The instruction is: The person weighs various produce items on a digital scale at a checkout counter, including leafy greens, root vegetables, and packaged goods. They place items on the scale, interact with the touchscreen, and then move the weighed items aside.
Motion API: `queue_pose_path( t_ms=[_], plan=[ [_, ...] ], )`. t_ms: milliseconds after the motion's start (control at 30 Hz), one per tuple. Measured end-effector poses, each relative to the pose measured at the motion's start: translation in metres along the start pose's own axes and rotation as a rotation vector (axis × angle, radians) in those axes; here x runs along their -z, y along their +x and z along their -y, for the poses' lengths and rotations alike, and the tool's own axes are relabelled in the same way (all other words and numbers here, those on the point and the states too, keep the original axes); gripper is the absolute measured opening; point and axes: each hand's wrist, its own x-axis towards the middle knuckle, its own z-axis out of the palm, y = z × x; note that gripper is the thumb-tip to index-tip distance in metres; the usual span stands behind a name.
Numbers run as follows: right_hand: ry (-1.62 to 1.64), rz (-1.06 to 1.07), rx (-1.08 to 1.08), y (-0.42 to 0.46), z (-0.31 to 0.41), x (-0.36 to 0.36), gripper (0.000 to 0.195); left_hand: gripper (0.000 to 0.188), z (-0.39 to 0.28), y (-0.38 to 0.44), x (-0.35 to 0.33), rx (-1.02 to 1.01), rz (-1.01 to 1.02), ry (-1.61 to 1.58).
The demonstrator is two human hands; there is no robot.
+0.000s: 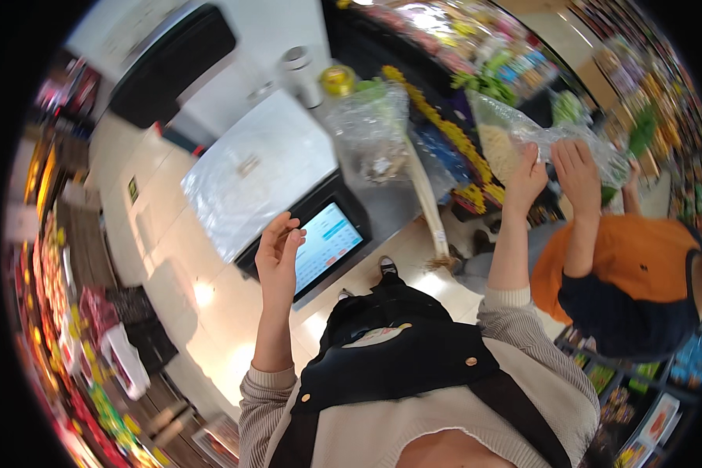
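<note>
My left hand [279,251] is raised at the edge of the scale's touch screen [330,245], its fingers curled and apart with nothing seen in them. Beyond it lies the scale's weighing plate [269,169], covered with clear plastic film. To the right my right hand [525,178] pinches the gathered top of a clear plastic bag [497,143] with pale food inside. Right beside it, another person's hand [579,175] touches the clear plastic too.
On the metal counter are a bagged vegetable [374,134], a long leek [427,202], a steel flask [302,76] and a yellow tape roll [337,80]. A person in an orange and navy top [620,263] stands close at the right. Produce shelves [64,327] line the left.
</note>
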Motion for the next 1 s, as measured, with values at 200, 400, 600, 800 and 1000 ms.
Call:
queue_pose_path(
  t_ms=[200,400,600,800,1000],
  plan=[
    [0.599,0.539,-0.237,-0.062,0.105,-0.119,0.04,0.031,0.01,-0.059,0.063,0.04,-0.329,-0.098],
    [0.531,1.174,0.057,-0.122,0.152,-0.235,0.041,0.031,0.015,-0.099,0.091,0.029,-0.521,-0.147],
    [0.416,1.17,0.319,-0.188,0.116,-0.222,0.029,0.029,0.027,-0.122,0.114,-0.013,-0.638,-0.189],
    [0.29,1.585,-0.227,-0.245,0.084,-0.129,0.018,0.031,0.039,-0.135,0.136,0.027,-0.736,-0.229],
    [0.155,1.703,0.39,-0.306,0.062,-0.09,0.023,0.034,0.031,-0.123,0.144,0.019,-0.721,-0.207]
  ],
)
